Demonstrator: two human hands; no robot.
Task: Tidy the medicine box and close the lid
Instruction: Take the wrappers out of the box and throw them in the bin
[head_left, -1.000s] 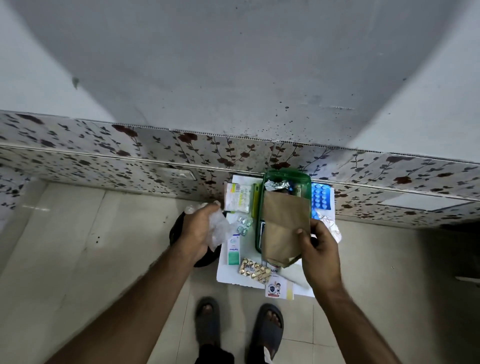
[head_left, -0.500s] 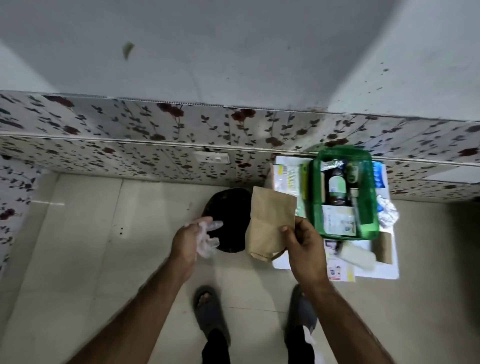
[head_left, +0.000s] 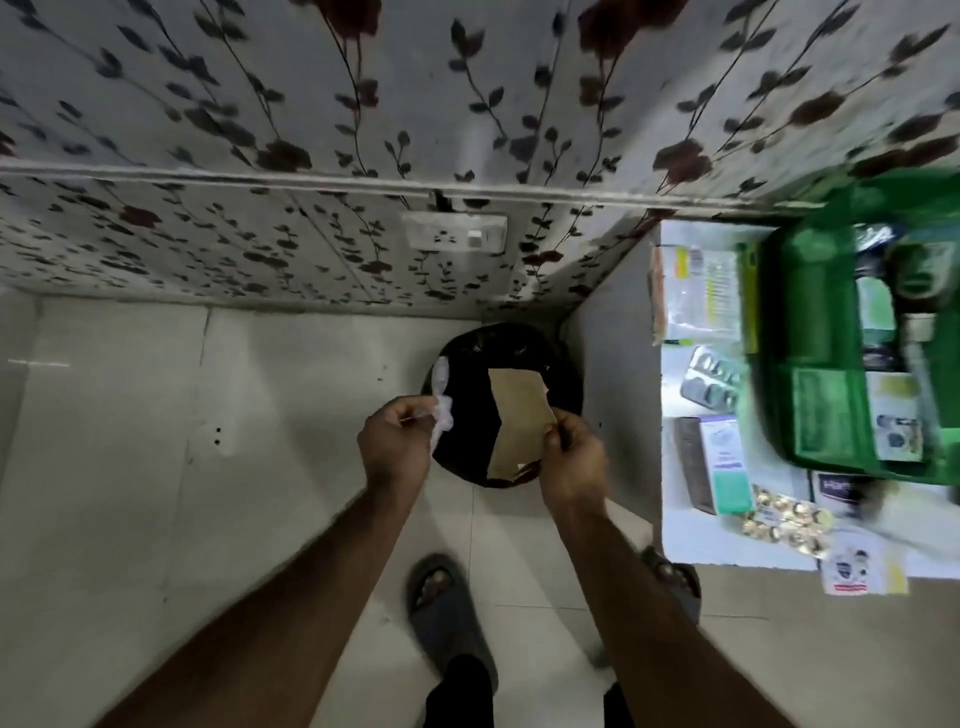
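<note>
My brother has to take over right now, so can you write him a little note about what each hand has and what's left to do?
Left hand: pinching crumpled white wrapper over the black bin.
Right hand: holding brown paper bag over the same bin.
Green medicine box: open on the white table, bottles inside.
Still out on the table: boxes, blister strips, packets.
Left: drop the rubbish, pack the medicines, close the lid.
</note>
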